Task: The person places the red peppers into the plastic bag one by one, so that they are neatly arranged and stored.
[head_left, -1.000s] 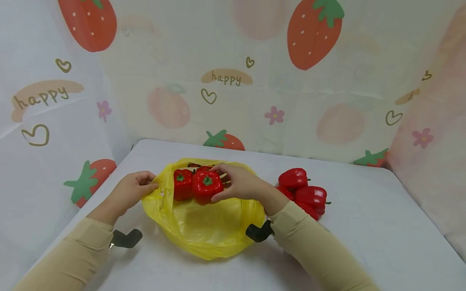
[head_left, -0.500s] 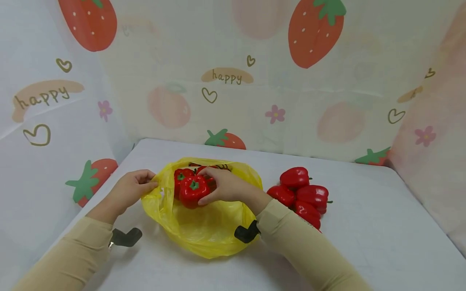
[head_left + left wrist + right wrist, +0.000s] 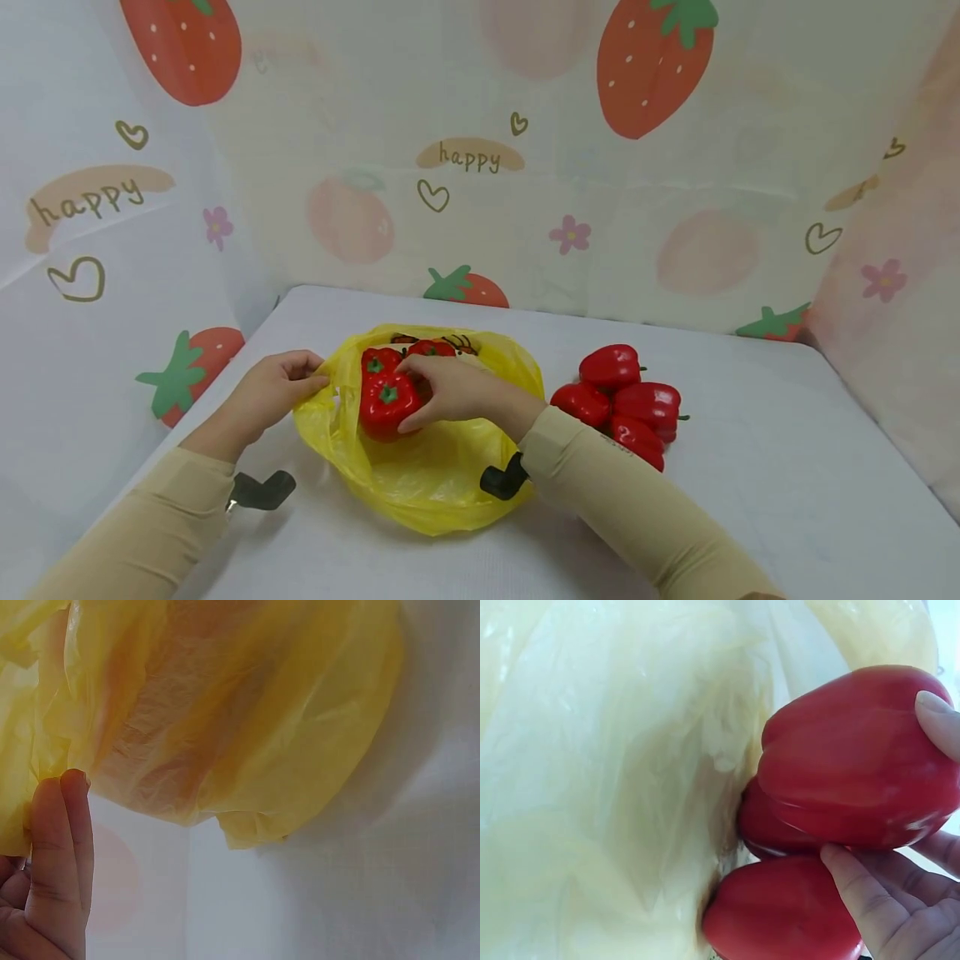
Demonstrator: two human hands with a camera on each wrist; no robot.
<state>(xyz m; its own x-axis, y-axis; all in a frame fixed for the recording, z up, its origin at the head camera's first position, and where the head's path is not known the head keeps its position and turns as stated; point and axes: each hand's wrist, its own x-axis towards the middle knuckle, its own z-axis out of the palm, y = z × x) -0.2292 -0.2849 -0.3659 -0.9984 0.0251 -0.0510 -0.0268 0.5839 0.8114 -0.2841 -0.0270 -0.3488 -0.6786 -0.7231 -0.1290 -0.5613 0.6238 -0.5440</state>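
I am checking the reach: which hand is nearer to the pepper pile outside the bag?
Right. The right hand holds a red pepper at the yellow bag mouth, left of the pepper pile; the left hand pinches the bag's left side, farther away.

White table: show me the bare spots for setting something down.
Bare: the table right of the loose peppers, and in front of the yellow bag between the sleeves. Crowded: the bag's left side, where the right hand holds a pepper near others.
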